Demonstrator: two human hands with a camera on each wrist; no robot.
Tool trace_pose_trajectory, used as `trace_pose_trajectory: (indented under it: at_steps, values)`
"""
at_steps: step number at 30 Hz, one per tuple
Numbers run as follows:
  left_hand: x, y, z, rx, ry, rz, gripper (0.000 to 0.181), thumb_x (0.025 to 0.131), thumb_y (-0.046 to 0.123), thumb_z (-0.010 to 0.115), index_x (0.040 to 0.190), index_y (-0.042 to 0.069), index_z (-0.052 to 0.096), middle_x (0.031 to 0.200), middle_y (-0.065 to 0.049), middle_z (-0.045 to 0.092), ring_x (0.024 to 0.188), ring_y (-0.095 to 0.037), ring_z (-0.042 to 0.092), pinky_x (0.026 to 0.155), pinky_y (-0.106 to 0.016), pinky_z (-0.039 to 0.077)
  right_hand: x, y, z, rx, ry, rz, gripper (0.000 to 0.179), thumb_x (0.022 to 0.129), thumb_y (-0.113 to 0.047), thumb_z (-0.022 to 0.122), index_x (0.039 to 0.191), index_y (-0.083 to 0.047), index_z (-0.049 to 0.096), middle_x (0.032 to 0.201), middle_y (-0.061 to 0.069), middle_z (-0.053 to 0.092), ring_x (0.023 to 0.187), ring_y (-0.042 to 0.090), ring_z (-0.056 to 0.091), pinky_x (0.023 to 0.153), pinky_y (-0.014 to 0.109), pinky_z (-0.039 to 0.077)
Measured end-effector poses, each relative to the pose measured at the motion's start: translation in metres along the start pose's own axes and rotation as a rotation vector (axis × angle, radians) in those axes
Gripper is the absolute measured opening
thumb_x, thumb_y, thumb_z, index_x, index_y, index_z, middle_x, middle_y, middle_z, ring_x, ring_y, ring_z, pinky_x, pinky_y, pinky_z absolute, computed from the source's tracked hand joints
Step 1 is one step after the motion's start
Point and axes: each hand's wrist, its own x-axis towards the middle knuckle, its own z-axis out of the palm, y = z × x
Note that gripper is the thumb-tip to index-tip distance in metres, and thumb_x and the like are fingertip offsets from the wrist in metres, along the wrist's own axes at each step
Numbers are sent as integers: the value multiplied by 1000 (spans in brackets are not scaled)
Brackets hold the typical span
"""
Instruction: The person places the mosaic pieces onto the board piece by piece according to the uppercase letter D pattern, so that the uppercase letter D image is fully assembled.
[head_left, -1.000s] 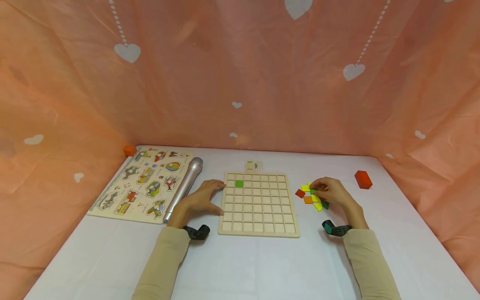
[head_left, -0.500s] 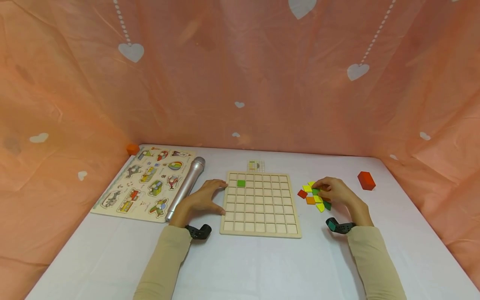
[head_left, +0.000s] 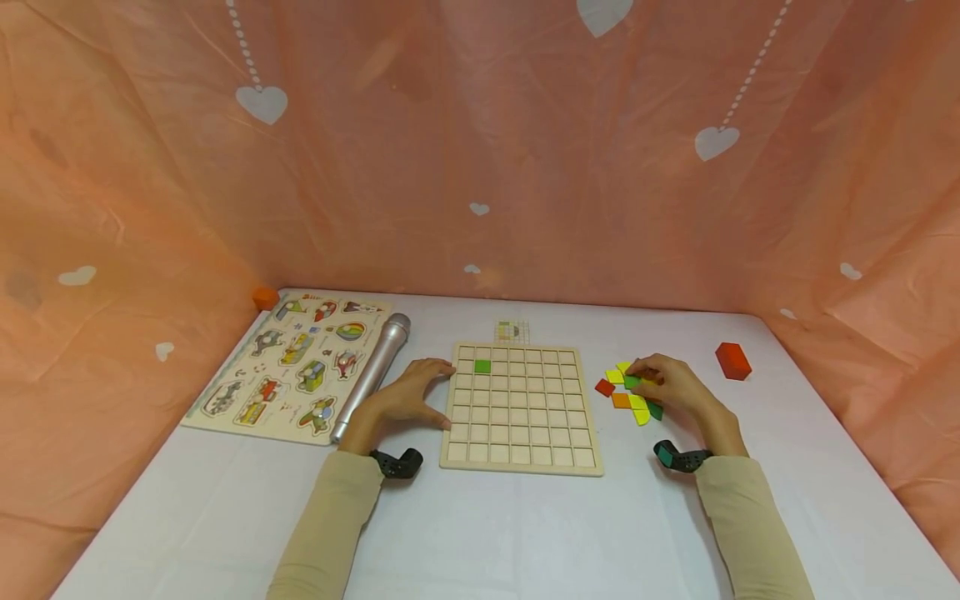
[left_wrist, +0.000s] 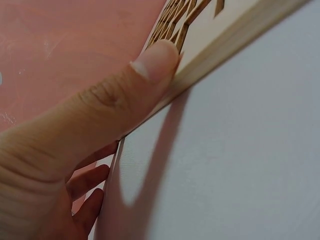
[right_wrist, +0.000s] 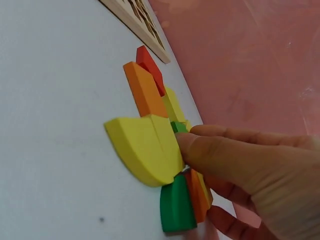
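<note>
In the head view, my left hand (head_left: 411, 393) is at the left edge of a wooden grid board (head_left: 522, 471), thumb and fingers spread apart. In the left wrist view, its thumb (left_wrist: 156, 60) rests on the board's rim. One green square tile (head_left: 482, 367) sits in a cell near the board's upper left. My right hand (head_left: 670, 385) is over a small pile of coloured tiles, pinching a light green tile (head_left: 632, 382) with thumb and index finger. Around it lie yellow tiles (right_wrist: 145, 150), an orange tile (right_wrist: 145, 89), a red tile (right_wrist: 150, 69) and a dark green tile (right_wrist: 177, 205).
A small printed pattern card (head_left: 512, 332) lies behind the board. To the left are a picture puzzle board (head_left: 288, 367) and a silver microphone (head_left: 373, 375). A red block (head_left: 732, 361) stands at right, an orange block (head_left: 265, 298) at the far left corner.
The view has shifted slightly. My right hand's fingers have moved a little among the tiles, and two yellow tiles now lie closer together. My left hand stays at the board's edge.
</note>
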Motion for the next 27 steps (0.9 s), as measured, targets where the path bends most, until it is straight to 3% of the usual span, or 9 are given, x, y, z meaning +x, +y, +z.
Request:
trace_pose_trajectory:
  at_steps: [10, 21, 27]
  values:
    - [1, -1, 1, 11, -6, -11, 89, 62, 32, 85, 134, 2, 43, 143, -18, 35, 135, -36, 24, 113, -49, 19, -1, -4, 1, 11, 14, 1, 33, 82, -20, 71, 110, -3, 65, 109, 15, 60, 94, 27, 51, 79, 31, 49]
    - [0, 1, 2, 11, -10, -17, 89, 62, 32, 85, 135, 3, 42, 143, -17, 35, 135, -35, 24, 114, -49, 19, 18, -35, 20, 83, 165, -257, 24, 80, -14, 72, 103, -6, 69, 95, 5, 63, 85, 19, 54, 73, 25, 50]
    - [0, 1, 1, 8, -7, -19, 90, 62, 32, 85, 135, 2, 42, 144, -18, 35, 135, -36, 23, 114, -49, 19, 35, -67, 42, 161, 174, -380, 25, 80, -10, 72, 104, -2, 69, 96, 10, 65, 84, 24, 58, 72, 28, 52]
